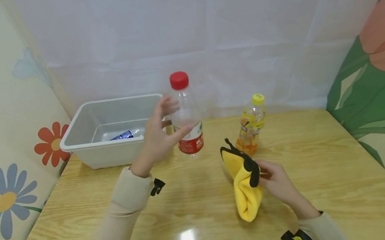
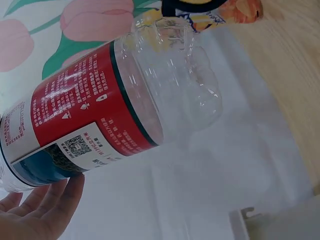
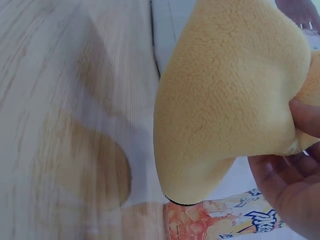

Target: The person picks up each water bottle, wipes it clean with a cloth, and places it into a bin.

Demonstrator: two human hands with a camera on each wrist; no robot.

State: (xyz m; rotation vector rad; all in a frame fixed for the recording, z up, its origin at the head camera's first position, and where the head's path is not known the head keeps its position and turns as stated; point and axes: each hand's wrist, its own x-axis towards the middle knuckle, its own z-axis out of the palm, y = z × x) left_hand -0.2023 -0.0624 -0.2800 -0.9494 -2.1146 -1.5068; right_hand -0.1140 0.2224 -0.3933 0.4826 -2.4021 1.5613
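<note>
My left hand (image 1: 160,132) is at an upright clear plastic bottle (image 1: 185,114) with a red cap and a red-and-white label. Its thumb lies across the label side in the head view. From the left wrist, the fingers (image 2: 62,200) meet the label's edge, and the bottle looks see-through and drained. A yellow cloth (image 1: 246,196) with black trim hangs folded from my right hand (image 1: 276,180), pinched between thumb and fingers. Seen from the right wrist, the fluffy cloth (image 3: 230,85) fills the middle of the view.
A grey-white plastic tub (image 1: 81,147) stands at the back left, with a blue-labelled bottle (image 1: 122,135) lying inside. A small yellow-capped drink bottle (image 1: 251,124) stands just behind the cloth. White sheeting (image 1: 259,39) hangs behind the wooden table (image 1: 319,157).
</note>
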